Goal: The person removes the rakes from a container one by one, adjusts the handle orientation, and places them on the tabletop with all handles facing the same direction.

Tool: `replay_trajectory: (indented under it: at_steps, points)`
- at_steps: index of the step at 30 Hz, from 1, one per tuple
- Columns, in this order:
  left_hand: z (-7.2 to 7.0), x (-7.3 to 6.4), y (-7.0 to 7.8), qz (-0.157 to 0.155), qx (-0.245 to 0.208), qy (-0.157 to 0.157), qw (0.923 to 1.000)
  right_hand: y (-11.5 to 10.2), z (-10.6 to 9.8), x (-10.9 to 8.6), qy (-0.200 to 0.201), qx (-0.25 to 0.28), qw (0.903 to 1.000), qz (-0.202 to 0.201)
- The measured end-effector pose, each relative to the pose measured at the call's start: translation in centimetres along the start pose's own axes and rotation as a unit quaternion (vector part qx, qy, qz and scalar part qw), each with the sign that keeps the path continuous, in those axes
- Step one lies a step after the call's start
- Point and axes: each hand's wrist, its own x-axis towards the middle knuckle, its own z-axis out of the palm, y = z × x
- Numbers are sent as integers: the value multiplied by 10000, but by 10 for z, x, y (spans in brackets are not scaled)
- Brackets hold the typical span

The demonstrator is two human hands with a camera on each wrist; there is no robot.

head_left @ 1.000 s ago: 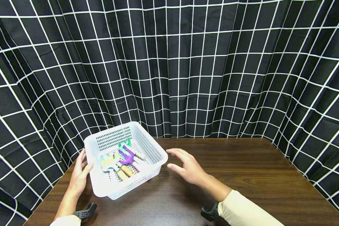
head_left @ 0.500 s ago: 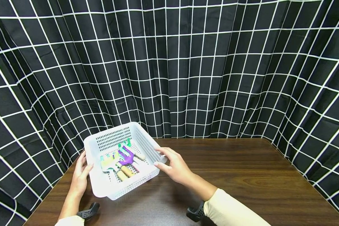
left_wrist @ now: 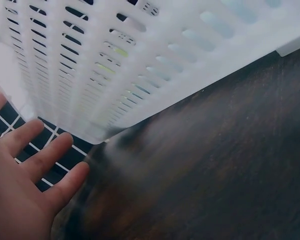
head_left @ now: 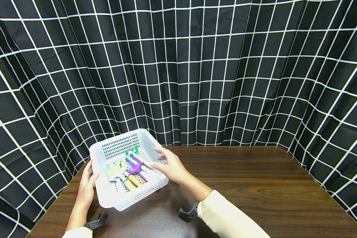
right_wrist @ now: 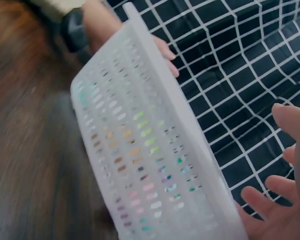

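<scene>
Your left hand (head_left: pixel 87 187) is gripping the slotted basket (head_left: pixel 119 198) at nine o'clock; your right hand (head_left: pixel 172 166), fingers apart, is hovering at three o'clock beside a pale hand-tool handle (head_left: pixel 147 165).

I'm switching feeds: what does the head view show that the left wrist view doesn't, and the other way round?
Only the head view: the right hand, the purple fork-shaped tool with its pale pink handle, and the open inside of the white slotted plastic basket.

Only the left wrist view: the slotted outer wall beside the left hand, with yellow-green showing faintly through.

Both: the left hand, parts of the basket, the dark brown wooden table and the black curtain with white grid lines.
</scene>
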Motion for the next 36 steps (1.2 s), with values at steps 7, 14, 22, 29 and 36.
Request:
replay_trajectory:
  at_steps: [7, 14, 22, 29, 36]
  points:
    - [-1, 0, -4, 15, -520, -38, 9986, -2, 13, 15, -282, 70, 9993, 253]
    - [5, 1, -3, -127, -630, -11, 9979, 13, 16, 32, -940, -697, 9930, 150]
    - [-1, 3, 0, -123, -394, -29, 9991, 13, 20, 43, -1885, -951, 9769, 329]
    - [-3, 4, 1, -175, -361, -22, 9992, 16, 26, 51, -2724, -1496, 9478, 721]
    - [-3, 2, 2, -297, -280, -22, 9992, 17, 31, 55, -3715, -1324, 9142, 931]
